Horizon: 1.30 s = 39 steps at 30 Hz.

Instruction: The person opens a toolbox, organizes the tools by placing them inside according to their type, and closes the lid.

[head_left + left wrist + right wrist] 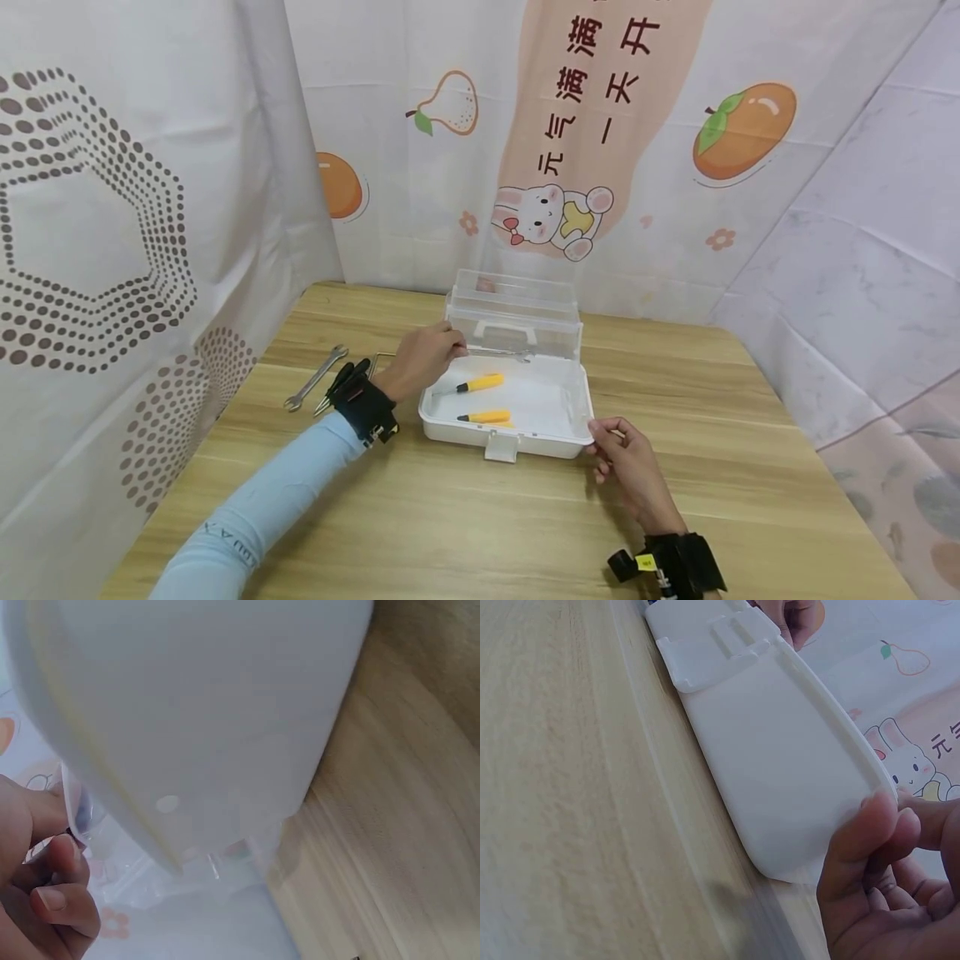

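Observation:
A white toolbox point(551, 447) stands on the table with its clear lid point(517, 292) tipped back. Two yellow-handled tools point(483, 382) with dark ends lie inside. My left hand point(426, 354) is over the box's back left corner, fingers curled, pinching one end of a slim metal wrench point(495, 351) that reaches rightward along the back rim. In the left wrist view, the curled fingers point(64, 900) appear beside the box's side wall point(210, 712). At the front right corner, my right hand point(626, 462) pinches the rim between thumb and fingers, seen closely in the right wrist view.
Left of the box lie an open-ended wrench point(317, 379) and a black-handled tool point(351, 377), partly behind the left wristband. A thin bent metal rod point(384, 355) shows near the left hand. Printed curtains point(420, 250) hang behind the wooden table point(450, 517).

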Available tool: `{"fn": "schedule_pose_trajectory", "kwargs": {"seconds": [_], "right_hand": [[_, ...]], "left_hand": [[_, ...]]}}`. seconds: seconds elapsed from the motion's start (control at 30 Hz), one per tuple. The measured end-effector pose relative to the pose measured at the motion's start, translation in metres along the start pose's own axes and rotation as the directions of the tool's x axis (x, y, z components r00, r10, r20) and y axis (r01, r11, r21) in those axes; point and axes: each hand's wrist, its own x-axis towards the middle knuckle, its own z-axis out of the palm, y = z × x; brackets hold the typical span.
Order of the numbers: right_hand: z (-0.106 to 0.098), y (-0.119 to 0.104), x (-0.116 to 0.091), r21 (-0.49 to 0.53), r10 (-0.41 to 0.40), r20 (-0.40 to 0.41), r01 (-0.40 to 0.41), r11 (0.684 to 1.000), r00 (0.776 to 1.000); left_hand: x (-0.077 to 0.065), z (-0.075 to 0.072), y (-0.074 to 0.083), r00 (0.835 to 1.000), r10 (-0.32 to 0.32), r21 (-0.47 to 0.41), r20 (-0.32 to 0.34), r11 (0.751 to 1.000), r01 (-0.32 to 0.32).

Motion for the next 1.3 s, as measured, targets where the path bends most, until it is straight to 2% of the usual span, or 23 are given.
{"fn": "schedule_pose_trajectory", "kwargs": {"seconds": [0.17, 0.3, 0.47, 0.6, 0.67, 0.73, 0.83, 0.97, 1.03, 1.13, 1.3], "right_hand": [[0.0, -0.001, 0.0, 0.001, 0.0, -0.002, 0.0, 1.0, 1.0], [-0.001, 0.0, -0.001, -0.002, 0.002, 0.004, -0.002, 1.0, 1.0], [-0.001, 0.002, -0.001, 0.004, -0.003, 0.02, 0.003, 1.0, 1.0], [-0.003, 0.001, 0.0, 0.0, -0.02, 0.038, 0.02, 1.0, 0.999], [-0.004, -0.001, 0.001, -0.003, -0.021, 0.043, 0.021, 1.0, 0.999], [-0.004, -0.001, 0.001, -0.004, -0.016, 0.051, 0.016, 1.0, 0.999], [-0.005, -0.002, 0.002, -0.002, -0.01, 0.05, 0.01, 1.0, 0.999], [-0.005, 0.0, 0.001, -0.006, -0.003, 0.039, 0.003, 1.0, 0.999], [-0.005, 0.001, 0.0, -0.011, 0.001, 0.033, 0.0, 1.0, 0.999], [-0.005, 0.003, -0.001, -0.015, -0.005, 0.038, 0.006, 1.0, 0.999], [-0.007, 0.001, 0.001, -0.011, -0.02, 0.056, 0.02, 1.0, 0.998]], "left_hand": [[0.002, -0.001, 0.0, 0.996, -0.067, -0.042, 0.052, 0.997, 0.069], [-0.001, -0.001, -0.003, 0.995, -0.086, -0.065, 0.046, 0.994, 0.089], [-0.019, -0.009, -0.02, 0.99, -0.138, -0.059, 0.035, 0.988, 0.14], [-0.046, -0.026, -0.046, 0.965, -0.249, -0.045, 0.076, 0.966, 0.253], [-0.062, -0.036, -0.06, 0.939, -0.319, -0.021, 0.129, 0.946, 0.325], [-0.078, -0.046, -0.073, 0.9, -0.382, 0.02, 0.21, 0.922, 0.387], [-0.096, -0.063, -0.092, 0.818, -0.468, 0.093, 0.334, 0.88, 0.465], [-0.109, -0.086, -0.112, 0.733, -0.513, 0.104, 0.446, 0.844, 0.527], [-0.116, -0.092, -0.118, 0.71, -0.513, 0.08, 0.483, 0.833, 0.547], [-0.127, -0.095, -0.117, 0.682, -0.513, 0.057, 0.521, 0.818, 0.572], [-0.141, -0.091, -0.118, 0.671, -0.547, 0.102, 0.501, 0.807, 0.582]]}}
